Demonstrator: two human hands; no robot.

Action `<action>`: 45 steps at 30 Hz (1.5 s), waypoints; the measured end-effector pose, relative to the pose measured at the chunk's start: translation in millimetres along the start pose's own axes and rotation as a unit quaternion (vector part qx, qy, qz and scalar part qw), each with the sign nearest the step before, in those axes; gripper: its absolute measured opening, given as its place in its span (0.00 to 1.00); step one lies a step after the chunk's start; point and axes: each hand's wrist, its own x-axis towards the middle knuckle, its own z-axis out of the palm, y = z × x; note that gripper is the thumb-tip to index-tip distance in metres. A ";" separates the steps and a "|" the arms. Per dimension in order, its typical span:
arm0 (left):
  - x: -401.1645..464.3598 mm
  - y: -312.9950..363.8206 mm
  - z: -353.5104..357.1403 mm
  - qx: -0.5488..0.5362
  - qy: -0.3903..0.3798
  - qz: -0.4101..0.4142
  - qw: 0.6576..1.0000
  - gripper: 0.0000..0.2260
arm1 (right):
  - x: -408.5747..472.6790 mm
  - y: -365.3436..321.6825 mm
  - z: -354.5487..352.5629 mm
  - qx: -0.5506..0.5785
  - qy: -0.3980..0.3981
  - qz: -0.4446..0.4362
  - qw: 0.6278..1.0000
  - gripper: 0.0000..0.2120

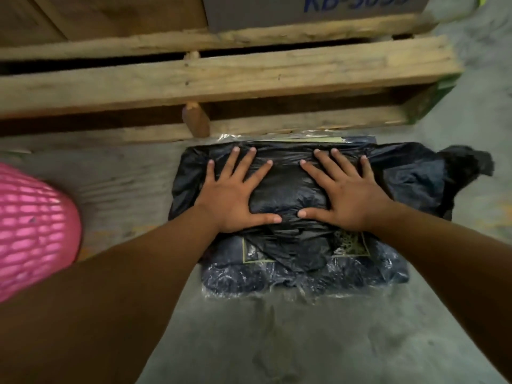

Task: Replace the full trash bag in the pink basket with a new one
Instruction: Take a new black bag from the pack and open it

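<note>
Two hands: left hand, right hand, both flat, fingers spread, on one black trash bag. One clear-wrapped pack beneath bag. One pink basket left of hands. One wooden pallet beyond fingertips, one cardboard box atop it.

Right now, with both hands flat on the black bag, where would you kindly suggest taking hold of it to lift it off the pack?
Probably the loose near edge of the black bag, pinched from your own side. It lies crumpled and raised over the clear-wrapped pack, while the far edge sits close to the pallet. The left hand and right hand now press it flat, fingers spread.
</note>
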 end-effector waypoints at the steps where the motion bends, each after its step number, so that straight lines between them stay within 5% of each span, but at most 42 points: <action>1: -0.8 -2.4 -4.5 -0.004 0.004 0.000 1.000 0.53 | -0.8 -0.1 -3.3 -0.011 0.002 -0.002 1.000 0.48; 15: -11.4 -22.6 -0.9 -0.068 -0.024 -0.050 0.996 0.52 | -7.2 17.0 -6.9 0.078 -0.038 0.062 0.994 0.46; 19: 2.5 -18.9 -19.4 -0.044 0.065 -0.006 0.997 0.43 | 2.1 19.6 -22.5 0.084 0.034 0.053 0.994 0.41; 24: 21.6 -13.3 -11.7 -0.105 -0.024 0.027 0.994 0.45 | 15.6 20.7 -15.6 0.113 -0.025 0.014 0.993 0.45; 34: -5.7 -18.0 -6.5 -0.133 0.053 0.062 0.988 0.43 | 0.9 23.2 -7.4 0.126 0.051 -0.035 0.990 0.42; 45: -34.5 -19.9 -20.9 -0.193 0.208 0.082 0.955 0.14 | -5.2 7.9 -39.1 0.170 0.128 -0.098 0.972 0.20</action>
